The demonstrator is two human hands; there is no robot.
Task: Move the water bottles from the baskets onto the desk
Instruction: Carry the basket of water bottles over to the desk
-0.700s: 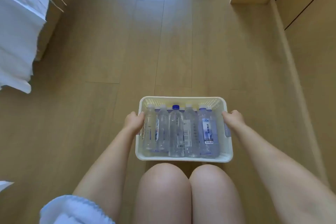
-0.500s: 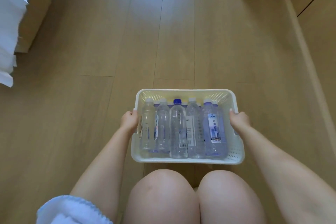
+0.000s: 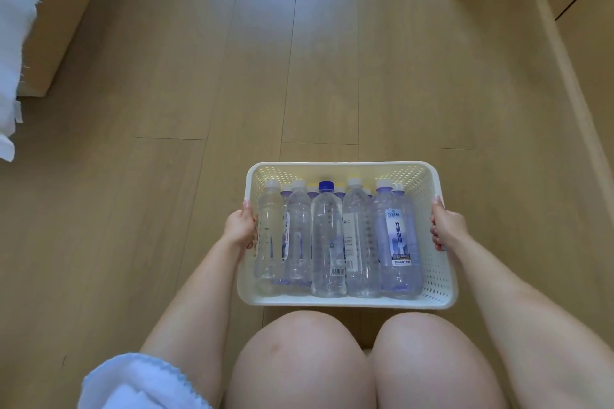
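A white perforated plastic basket (image 3: 345, 301) is held above the wooden floor, just in front of my knees. Several clear water bottles (image 3: 327, 242) lie side by side in it, caps pointing away from me; one has a dark blue cap (image 3: 325, 186), and the rightmost carries a blue label (image 3: 397, 236). More bottles lie under the top layer, mostly hidden. My left hand (image 3: 241, 228) grips the basket's left rim. My right hand (image 3: 447, 227) grips the right rim. No desk is in view.
Light wooden floor (image 3: 299, 76) stretches ahead. A bed with white sheets (image 3: 13, 43) and a wooden frame stands at the far left. Wooden cabinet fronts (image 3: 584, 26) and a skirting board run along the right side. My bare knees (image 3: 299, 362) are below the basket.
The basket has come up closer to the camera and appears larger, with both hands still on its rims. The view has shifted, so the bed sits further left.
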